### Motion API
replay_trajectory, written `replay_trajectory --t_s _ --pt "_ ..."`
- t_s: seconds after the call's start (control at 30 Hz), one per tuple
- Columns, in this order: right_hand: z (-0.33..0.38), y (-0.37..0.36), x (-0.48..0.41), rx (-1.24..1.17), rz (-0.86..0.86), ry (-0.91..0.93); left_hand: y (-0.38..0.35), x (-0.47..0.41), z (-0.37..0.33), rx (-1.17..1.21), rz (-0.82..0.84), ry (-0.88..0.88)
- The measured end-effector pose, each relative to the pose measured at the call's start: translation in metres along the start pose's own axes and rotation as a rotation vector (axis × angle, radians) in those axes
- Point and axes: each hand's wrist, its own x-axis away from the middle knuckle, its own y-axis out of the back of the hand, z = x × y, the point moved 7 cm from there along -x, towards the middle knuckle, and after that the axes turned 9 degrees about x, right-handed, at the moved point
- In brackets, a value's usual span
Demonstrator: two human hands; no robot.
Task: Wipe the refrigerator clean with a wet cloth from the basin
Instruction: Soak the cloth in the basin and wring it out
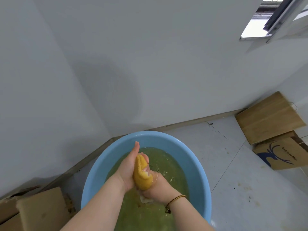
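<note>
A round light-blue basin [168,142] stands on the floor in a room corner, filled with greenish water. Above the water, a wet yellow cloth [141,176] is bunched into a twisted roll. My left hand [128,169] grips its upper part, thumb pointing up. My right hand [156,186], with a thin bracelet at the wrist, grips its lower part. Water drips and splashes under the cloth. No refrigerator is in view.
White walls meet right behind the basin. Brown paper bags [270,117] lean against the wall at the right, one with a blue print [281,152]. Cardboard boxes [40,210] sit at the lower left. A window [270,17] is at the top right. Grey floor tiles lie to the right.
</note>
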Motion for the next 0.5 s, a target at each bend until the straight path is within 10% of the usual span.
replay_trajectory --t_s 0.33,0.5 --pt "0.008 0.033 0.007 0.681 -0.361 0.222 0.001 0.014 -0.007 0.084 0.276 0.133" --pt "0.026 0.048 0.014 0.952 -0.585 0.386 0.014 0.02 0.002 -0.584 0.366 0.439"
